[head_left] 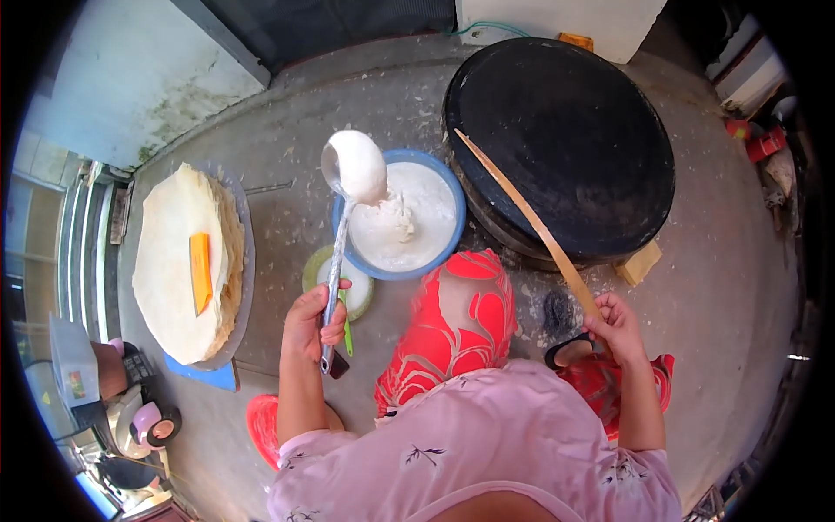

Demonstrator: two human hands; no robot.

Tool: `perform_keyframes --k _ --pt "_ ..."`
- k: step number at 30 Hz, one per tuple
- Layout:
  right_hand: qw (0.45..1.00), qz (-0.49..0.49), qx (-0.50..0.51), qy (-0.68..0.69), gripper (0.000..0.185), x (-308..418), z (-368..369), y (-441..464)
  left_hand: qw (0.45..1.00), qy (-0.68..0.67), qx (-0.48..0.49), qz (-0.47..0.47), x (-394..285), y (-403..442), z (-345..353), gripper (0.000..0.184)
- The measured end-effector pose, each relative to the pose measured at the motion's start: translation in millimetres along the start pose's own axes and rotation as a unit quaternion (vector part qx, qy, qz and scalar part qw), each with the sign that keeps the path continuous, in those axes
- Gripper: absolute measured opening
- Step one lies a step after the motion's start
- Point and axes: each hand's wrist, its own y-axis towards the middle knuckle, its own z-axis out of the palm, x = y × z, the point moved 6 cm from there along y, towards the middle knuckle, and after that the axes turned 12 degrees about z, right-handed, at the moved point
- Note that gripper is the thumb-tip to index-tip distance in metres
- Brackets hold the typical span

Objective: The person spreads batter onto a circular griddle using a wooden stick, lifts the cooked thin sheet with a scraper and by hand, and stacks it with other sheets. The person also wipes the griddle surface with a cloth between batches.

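My left hand is wrapped round the metal handle of a ladle. Thick white batter heaps over the ladle's bowl and hangs down toward the batter below. Beneath it is a blue-rimmed basin of the same white batter. In my right hand is the wide end of a long, thin wooden spatula. Its pointed tip reaches over the left part of a large round black griddle. The griddle's surface is bare apart from the spatula.
On the left, a tall stack of thin pale pancakes bears an orange scraper. A green-rimmed container stands beside the basin. My knee in red patterned cloth is close to the basin. A wooden block sits by the griddle.
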Motion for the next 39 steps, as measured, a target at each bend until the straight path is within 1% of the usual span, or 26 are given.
perform_keyframes --k 2,7,9,10,12,13,15,16,18,19,21,22,24,25,26,27,28,30,31,33,34,35,36,37,38,39 --pt "1.0 0.004 -0.005 0.018 0.022 1 5 -3 0.998 -0.025 0.049 0.026 -6 3 12 0.034" --pt "0.999 0.01 -0.015 0.045 0.019 -12 2 5 0.998 -0.023 0.046 0.033 -12 17 41 0.034" --pt "1.0 -0.019 -0.014 -0.019 0.017 -12 0 9 0.998 -0.015 0.05 0.036 -15 27 56 0.034" --pt "0.999 -0.024 -0.015 -0.017 0.017 -13 -1 12 0.997 -0.01 0.057 0.041 -17 33 64 0.034" --pt "0.996 -0.056 -0.043 -0.056 0.026 -10 -5 16 0.996 -0.003 0.07 0.05 -20 47 83 0.034" --pt "0.996 -0.063 -0.046 -0.054 0.026 -5 -4 16 0.996 0.009 0.068 0.059 -21 56 94 0.033" --pt "0.99 -0.101 -0.083 -0.046 0.036 9 -2 15 0.995 0.029 0.066 0.07 -22 74 115 0.03" --pt "0.99 -0.106 -0.087 -0.044 0.036 12 -4 17 0.994 0.03 0.073 0.072 -20 85 125 0.03" --pt "0.985 -0.124 -0.111 -0.041 0.044 17 -9 23 0.99 0.054 0.087 0.096 -14 109 141 0.028" --pt "0.985 -0.126 -0.115 -0.039 0.044 19 -11 26 0.988 0.077 0.088 0.104 -10 120 149 0.025" --pt "0.972 -0.182 -0.139 -0.052 0.044 32 -14 30 0.986 0.092 0.081 0.113 2 141 164 0.024" --pt "0.971 -0.184 -0.143 -0.049 0.044 38 -15 32 0.985 0.105 0.069 0.122 8 151 169 0.023" --pt "0.952 -0.208 -0.196 -0.109 0.044 53 -16 35 0.983 0.103 0.079 0.13 23 172 178 0.02" --pt "0.952 -0.207 -0.2 -0.107 0.044 55 -16 41 0.98 0.119 0.076 0.143 29 181 181 0.019" --pt "0.936 -0.242 -0.218 -0.133 0.044 60 -16 48 0.976 0.134 0.071 0.156 35 190 183 0.018" --pt "0.918 -0.277 -0.234 -0.159 0.044 65 -14 54 0.978 0.122 0.076 0.152 42 198 187 0.019" --pt "0.918 -0.276 -0.234 -0.159 0.044 69 -13 61 0.978 0.123 0.076 0.151 50 205 188 0.019" --pt "0.89 -0.338 -0.232 -0.2 0.045 87 -1 69 0.981 0.134 0.032 0.136 65 219 184 0.02" --pt "0.89 -0.338 -0.232 -0.199 0.045 96 4 72 0.982 0.132 0.024 0.133 70 223 181 0.018" --pt "0.869 -0.321 -0.249 -0.284 0.044 113 16 79 0.983 0.138 0.009 0.124 79 227 178 0.018" --pt "0.869 -0.32 -0.249 -0.283 0.044 119 19 85 0.983 0.143 -0.005 0.116 84 228 174 0.018" --pt "0.863 -0.313 -0.254 -0.304 0.044 122 22 92 0.984 0.141 0.002 0.107 87 231 169 0.028" --pt "0.856 -0.306 -0.258 -0.326 0.043 124 22 99 0.984 0.142 0.001 0.106 90 231 165 0.028" --pt "0.857 -0.305 -0.257 -0.325 0.043 124 21 103 0.982 0.147 -0.02 0.114 90 230 161 0.032" --pt "0.858 -0.285 -0.256 -0.343 0.043 122 19 110 0.98 0.151 -0.042 0.121 90 229 156 0.035" --pt "0.857 -0.266 -0.254 -0.36 0.043 119 18 117 0.975 0.17 -0.026 0.138 88 228 155 0.042"
